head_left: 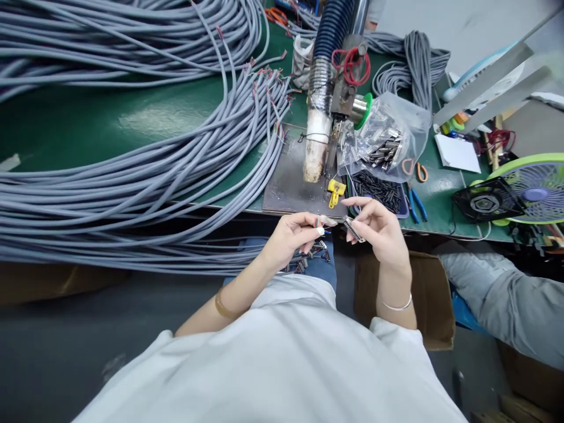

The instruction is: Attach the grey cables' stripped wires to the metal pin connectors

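Observation:
Near the front edge of the table, my left hand [288, 238] pinches thin coloured wires [317, 222], with red and green showing. Where these wires lead is hidden behind the fingers. A short way to the right, my right hand [383, 232] grips a small metal multi-pin connector [353, 230] between thumb and fingers, tilted down to the right. The fingertips of both hands are close together, and I cannot tell whether wires and connector touch. Below my left hand, several cable ends with metal connectors [325, 252] hang over my lap.
Thick bundles of grey cable [145, 176] cover the left. A soldering stand [343, 100] and a ribbed hose [319, 88] rise above a dark board [286, 176]. To the right are a bag of connectors [396, 123], a tray of black parts [379, 191], pliers [416, 204] and a fan [535, 191].

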Motion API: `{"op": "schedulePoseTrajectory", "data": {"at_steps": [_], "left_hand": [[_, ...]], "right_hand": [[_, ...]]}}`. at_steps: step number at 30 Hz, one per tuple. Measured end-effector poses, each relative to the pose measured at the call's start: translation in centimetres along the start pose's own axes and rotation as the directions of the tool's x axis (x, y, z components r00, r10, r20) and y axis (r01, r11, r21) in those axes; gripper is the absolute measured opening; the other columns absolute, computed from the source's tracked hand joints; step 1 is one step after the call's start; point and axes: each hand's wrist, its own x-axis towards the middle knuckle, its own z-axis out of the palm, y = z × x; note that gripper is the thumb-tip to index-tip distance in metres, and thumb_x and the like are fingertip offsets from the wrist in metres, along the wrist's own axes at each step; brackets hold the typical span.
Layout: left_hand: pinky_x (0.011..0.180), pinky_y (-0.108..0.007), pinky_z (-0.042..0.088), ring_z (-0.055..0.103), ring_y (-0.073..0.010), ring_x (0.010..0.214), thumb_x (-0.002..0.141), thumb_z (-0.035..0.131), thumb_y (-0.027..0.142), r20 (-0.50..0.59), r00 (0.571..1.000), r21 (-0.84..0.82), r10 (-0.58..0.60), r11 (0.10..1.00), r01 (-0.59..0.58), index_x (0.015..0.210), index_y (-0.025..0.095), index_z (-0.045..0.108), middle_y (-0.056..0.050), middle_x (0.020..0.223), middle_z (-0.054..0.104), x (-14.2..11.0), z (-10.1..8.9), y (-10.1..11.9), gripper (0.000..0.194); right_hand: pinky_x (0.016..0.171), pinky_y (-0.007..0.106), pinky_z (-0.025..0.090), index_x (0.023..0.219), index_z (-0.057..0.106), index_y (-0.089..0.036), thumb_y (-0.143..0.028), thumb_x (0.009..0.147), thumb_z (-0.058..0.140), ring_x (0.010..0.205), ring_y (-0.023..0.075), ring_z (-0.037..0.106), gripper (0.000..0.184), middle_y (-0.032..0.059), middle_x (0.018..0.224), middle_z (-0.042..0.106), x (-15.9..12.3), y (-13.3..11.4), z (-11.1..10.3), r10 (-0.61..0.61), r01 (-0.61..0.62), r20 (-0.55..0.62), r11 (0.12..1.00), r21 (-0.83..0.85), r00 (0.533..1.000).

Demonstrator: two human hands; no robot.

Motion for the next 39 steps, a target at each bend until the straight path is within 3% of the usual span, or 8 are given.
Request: {"op": "schedulePoseTrajectory", "data": {"at_steps": [7,12,16,22,26,30,34,39], "left_hand": [[0.035,-0.017,0.036,0.048,-0.0016,0.042,0.069,0.086,0.028,-0.028,0.999,0.026,0.044,0.999,-0.044,0.071,0.014,0.068,-0.003,0.087,0.072,0.1,0.3,-0.7,0.023],[0.035,-0.016,0.031,0.046,-0.0006,0.040,0.068,0.086,0.027,-0.148,0.986,-0.004,0.075,0.997,-0.076,0.071,0.014,0.066,0.000,0.081,0.069,0.5,0.4,-0.7,0.024],[0.037,-0.016,0.029,0.044,0.0005,0.041,0.073,0.082,0.026,-0.208,0.970,0.007,0.126,0.992,-0.127,0.073,0.015,0.066,0.000,0.082,0.068,0.9,0.1,-0.6,0.020],[0.038,-0.016,0.032,0.044,0.0002,0.044,0.074,0.082,0.026,-0.216,0.964,0.048,0.154,0.988,-0.147,0.075,0.015,0.068,0.000,0.089,0.069,1.1,0.1,-0.7,0.018],[0.039,-0.016,0.030,0.042,-0.0004,0.044,0.075,0.081,0.027,-0.236,0.954,0.110,0.183,0.981,-0.160,0.076,0.016,0.068,0.001,0.081,0.066,1.3,-0.1,-0.8,0.017],[0.039,-0.016,0.024,0.034,-0.0003,0.044,0.075,0.081,0.027,-0.248,0.947,0.165,0.206,0.972,-0.168,0.073,0.015,0.065,0.003,0.069,0.060,1.9,-0.2,-0.6,0.020],[0.041,-0.016,0.028,0.037,-0.0010,0.046,0.072,0.082,0.026,-0.231,0.946,0.218,0.227,0.960,-0.177,0.068,0.014,0.062,0.002,0.070,0.061,2.7,0.0,-0.4,0.023],[0.041,-0.016,0.027,0.037,-0.0012,0.045,0.074,0.079,0.025,-0.245,0.931,0.272,0.270,0.941,-0.201,0.067,0.014,0.059,0.003,0.066,0.058,3.5,0.4,-0.2,0.023]], "right_hand": [[0.056,0.024,0.061,0.080,0.056,-0.020,-0.039,0.086,0.075,0.059,0.0065,0.067,0.027,0.0068,0.130,0.067,0.3,2.7,2.8,0.040,-0.042,0.030,0.996,0.078,0.999],[0.062,0.026,0.065,0.086,0.056,-0.024,-0.038,0.089,0.071,0.065,0.0090,0.070,0.021,0.0028,0.121,0.070,-0.1,3.3,4.1,-0.028,0.040,-0.170,0.997,0.070,0.985],[0.058,0.028,0.063,0.089,0.056,-0.025,-0.033,0.092,0.067,0.062,0.0104,0.070,0.014,0.0015,0.115,0.072,-0.8,4.2,5.2,-0.164,0.140,-0.349,0.986,-0.094,0.923],[0.081,0.045,0.065,0.088,0.061,-0.030,-0.025,0.090,0.068,0.093,0.0235,0.075,0.008,0.0025,0.103,0.076,-1.0,5.6,6.4,-0.427,0.266,-0.364,0.870,-0.415,0.828],[0.082,0.043,0.064,0.087,0.060,-0.029,-0.022,0.091,0.066,0.094,0.0225,0.075,0.010,0.0023,0.101,0.077,-0.5,5.7,5.8,-0.505,0.255,-0.411,0.811,-0.526,0.759],[0.078,0.040,0.066,0.092,0.059,-0.028,-0.028,0.093,0.064,0.097,0.0229,0.076,0.005,0.0049,0.106,0.077,0.0,5.6,4.9,-0.407,0.186,-0.439,0.866,-0.463,0.801],[0.082,0.037,0.065,0.091,0.060,-0.027,-0.028,0.094,0.063,0.103,0.0212,0.075,0.004,0.0050,0.108,0.078,0.6,5.7,4.8,-0.349,0.181,-0.378,0.892,-0.413,0.857],[0.091,0.042,0.062,0.082,0.055,-0.026,-0.026,0.092,0.063,0.105,0.0224,0.074,0.013,0.0062,0.108,0.077,1.5,5.7,4.7,-0.360,0.191,-0.356,0.882,-0.430,0.863]]}}
